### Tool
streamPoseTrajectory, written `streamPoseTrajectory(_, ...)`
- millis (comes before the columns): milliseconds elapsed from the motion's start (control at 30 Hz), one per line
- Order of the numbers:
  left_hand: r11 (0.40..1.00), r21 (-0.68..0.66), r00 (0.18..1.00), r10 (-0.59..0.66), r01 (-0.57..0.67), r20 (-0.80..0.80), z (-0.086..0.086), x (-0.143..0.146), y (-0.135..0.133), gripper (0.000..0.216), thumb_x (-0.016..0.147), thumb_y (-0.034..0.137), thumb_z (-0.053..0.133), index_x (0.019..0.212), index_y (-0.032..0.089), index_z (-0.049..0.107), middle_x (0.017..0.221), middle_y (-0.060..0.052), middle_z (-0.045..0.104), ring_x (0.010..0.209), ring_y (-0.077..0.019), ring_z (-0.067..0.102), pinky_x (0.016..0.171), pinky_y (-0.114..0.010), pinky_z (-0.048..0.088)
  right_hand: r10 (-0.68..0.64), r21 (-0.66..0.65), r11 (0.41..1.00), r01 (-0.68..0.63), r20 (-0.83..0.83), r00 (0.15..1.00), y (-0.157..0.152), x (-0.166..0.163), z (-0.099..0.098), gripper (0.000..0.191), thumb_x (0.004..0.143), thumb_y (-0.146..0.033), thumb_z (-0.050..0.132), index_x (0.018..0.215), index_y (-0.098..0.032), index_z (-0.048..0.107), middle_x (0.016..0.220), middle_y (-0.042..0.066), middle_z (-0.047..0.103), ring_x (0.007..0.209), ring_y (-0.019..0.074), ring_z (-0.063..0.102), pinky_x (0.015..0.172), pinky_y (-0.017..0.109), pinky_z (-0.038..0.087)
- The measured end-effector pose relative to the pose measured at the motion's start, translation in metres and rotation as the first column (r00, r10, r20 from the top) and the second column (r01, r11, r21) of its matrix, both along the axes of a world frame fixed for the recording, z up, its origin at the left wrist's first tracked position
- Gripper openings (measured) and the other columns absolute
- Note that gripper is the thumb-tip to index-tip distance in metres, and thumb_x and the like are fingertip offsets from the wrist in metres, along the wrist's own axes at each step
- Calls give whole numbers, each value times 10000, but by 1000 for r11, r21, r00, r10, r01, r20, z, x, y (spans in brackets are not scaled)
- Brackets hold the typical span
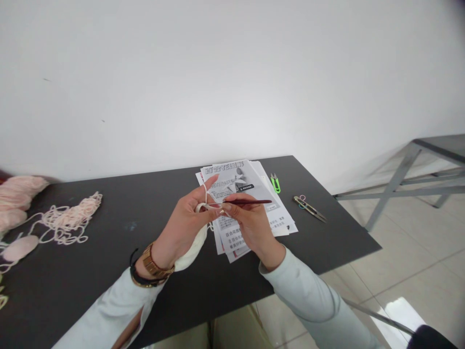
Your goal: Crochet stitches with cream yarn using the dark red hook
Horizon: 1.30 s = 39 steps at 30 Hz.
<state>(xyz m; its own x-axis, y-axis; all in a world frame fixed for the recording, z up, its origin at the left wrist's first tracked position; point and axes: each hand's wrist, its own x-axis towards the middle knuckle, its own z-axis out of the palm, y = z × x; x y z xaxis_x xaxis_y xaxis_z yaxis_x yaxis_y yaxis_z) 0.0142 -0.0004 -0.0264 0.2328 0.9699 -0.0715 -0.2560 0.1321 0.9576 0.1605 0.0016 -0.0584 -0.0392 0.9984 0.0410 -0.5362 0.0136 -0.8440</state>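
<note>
My left hand (187,218) is closed in a pinch on white yarn (206,205), with a strand running up over its raised index finger. My right hand (250,223) grips a dark red crochet hook (250,201), whose handle points to the right. Both hands meet fingertip to fingertip above printed sheets. The hook's tip and any stitches on it are hidden by the fingers. Behind my left wrist a white ball of yarn (192,249) is partly covered.
A stack of printed sheets (279,223) lies on the black table (119,271). Green thread snips (275,183) and metal snips (309,208) rest to the right. Pale pink yarn (72,220) is tangled at the left. A wall stands behind; a metal-legged table (394,184) is at the right.
</note>
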Motion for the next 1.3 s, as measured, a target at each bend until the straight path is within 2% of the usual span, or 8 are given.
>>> streamPoseTrajectory(133,1000,-3,1000,-15,15,24,-1,0,-1,755,735,159,781,1427,290,510,757,55,573,735,-97,554,780,-252,443,55,-67,996,-59,-62,997,-1,-1,4,153,650,-253,857,756,-224,751,708,-33,741,658,117,690,678,264,584)
streamPoseTrajectory(267,1000,11,999,-5,5,-31,-1,-1,-1,747,754,214,781,1436,313,495,776,53,572,713,-91,541,750,-254,446,59,-106,992,-68,-87,994,-1,-1,8,186,624,-281,875,748,-213,754,689,-28,738,645,111,691,655,241,591)
streamPoseTrajectory(433,1000,12,998,-9,10,-60,-2,-1,0,740,758,255,778,1440,285,492,841,32,593,757,-106,544,731,-256,451,38,-116,992,-49,-90,995,-1,0,7,193,608,-272,884,749,-216,764,711,-20,756,661,113,703,640,223,590)
streamPoseTrajectory(667,1000,3,1000,-5,5,-19,-1,0,0,803,733,191,782,1465,260,459,837,25,613,766,-110,552,723,-243,461,11,-98,995,-18,-71,997,-1,-1,6,179,623,-265,876,761,-224,768,723,-20,759,647,112,694,646,234,592)
streamPoseTrajectory(900,998,33,998,47,-46,-46,-5,0,1,747,742,217,784,1433,285,508,745,37,599,723,-124,558,758,-271,447,0,-52,999,-2,-31,1000,-4,-1,4,158,670,-315,854,788,-239,780,763,-20,760,677,113,703,646,230,606)
streamPoseTrajectory(1067,997,38,997,64,-62,-47,-5,-1,1,741,735,225,794,1422,295,526,703,44,597,709,-132,555,785,-288,431,-4,-95,996,-2,-64,998,-2,-1,4,211,637,-345,873,780,-224,776,721,-15,755,641,116,698,619,234,615)
streamPoseTrajectory(1300,999,-12,998,46,-46,-42,4,0,-2,792,715,226,811,1443,241,499,677,53,600,712,-121,549,796,-281,417,4,-129,991,-20,-124,992,-1,1,4,238,624,-318,884,798,-208,764,683,-22,747,626,115,708,647,235,624)
